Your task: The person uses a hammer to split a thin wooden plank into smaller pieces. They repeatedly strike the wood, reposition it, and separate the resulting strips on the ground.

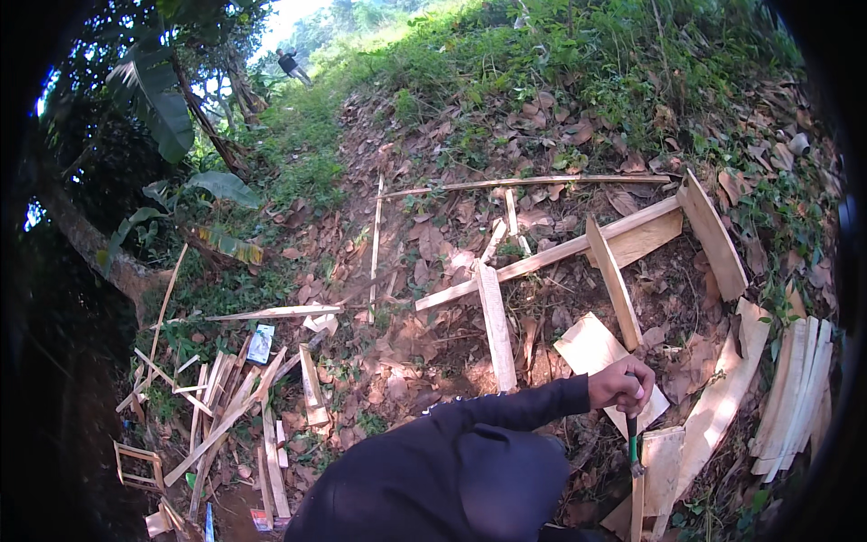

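My right hand [621, 383] comes out of a dark sleeve and is closed around the top of a slim tool with a green and black handle [633, 444]. The tool points down, and its lower end rests against a short upright pale wooden board [664, 465]. A flat light plank [591, 348] lies just behind the hand. My left hand is out of sight. A dark clothed mass, my own body or knee [452, 479], fills the lower middle.
Long planks [495, 325] lie crossed on a leaf-covered dirt slope. Stacked boards [795, 397] sit at the right, thin wood offcuts [226, 415] at the lower left. A tree trunk [99, 253] and broad leaves stand left. Another person [291, 63] is far uphill.
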`<state>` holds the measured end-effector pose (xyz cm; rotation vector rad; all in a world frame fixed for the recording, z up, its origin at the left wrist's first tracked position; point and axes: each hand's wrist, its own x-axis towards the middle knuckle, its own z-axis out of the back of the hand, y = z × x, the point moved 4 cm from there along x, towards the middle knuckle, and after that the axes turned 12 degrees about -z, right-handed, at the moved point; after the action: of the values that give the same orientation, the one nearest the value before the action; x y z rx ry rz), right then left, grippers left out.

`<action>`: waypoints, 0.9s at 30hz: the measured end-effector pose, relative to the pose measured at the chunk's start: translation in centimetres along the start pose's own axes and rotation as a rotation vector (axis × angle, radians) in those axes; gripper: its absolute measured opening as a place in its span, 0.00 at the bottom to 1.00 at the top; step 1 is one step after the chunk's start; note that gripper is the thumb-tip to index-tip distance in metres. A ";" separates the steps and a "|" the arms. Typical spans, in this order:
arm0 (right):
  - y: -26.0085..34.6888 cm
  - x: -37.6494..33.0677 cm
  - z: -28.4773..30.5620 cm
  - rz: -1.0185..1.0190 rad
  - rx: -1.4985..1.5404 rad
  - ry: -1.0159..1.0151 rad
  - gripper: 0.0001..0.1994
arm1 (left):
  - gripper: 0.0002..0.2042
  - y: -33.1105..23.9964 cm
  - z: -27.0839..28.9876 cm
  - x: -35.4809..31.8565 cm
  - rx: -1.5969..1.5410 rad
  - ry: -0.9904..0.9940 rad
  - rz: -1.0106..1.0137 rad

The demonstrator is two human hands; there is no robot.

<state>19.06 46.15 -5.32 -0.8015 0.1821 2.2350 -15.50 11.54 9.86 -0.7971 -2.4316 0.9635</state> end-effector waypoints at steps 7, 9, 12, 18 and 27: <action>-0.5 0.8 -0.2 -0.005 -0.032 0.005 0.32 | 0.06 3.0 6.8 0.1 -0.298 -0.103 -0.051; -0.6 1.0 -0.3 -0.003 -0.041 0.004 0.32 | 0.06 4.1 8.5 -0.3 -0.369 -0.145 -0.025; -0.8 1.2 -0.3 -0.004 -0.066 0.003 0.32 | 0.05 5.4 10.4 -0.4 -0.441 -0.200 -0.008; 0.5 2.3 -2.1 -0.014 -0.080 -0.019 0.32 | 0.07 8.0 13.1 -0.7 -0.495 -0.289 0.066; -0.7 2.5 -2.9 -0.011 -0.143 -0.043 0.32 | 0.12 4.0 8.1 -1.2 -0.300 -0.333 0.021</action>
<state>19.65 47.12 -9.02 -0.8272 -0.0025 2.2720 -17.60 9.20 1.34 -0.8141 -2.9102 0.8010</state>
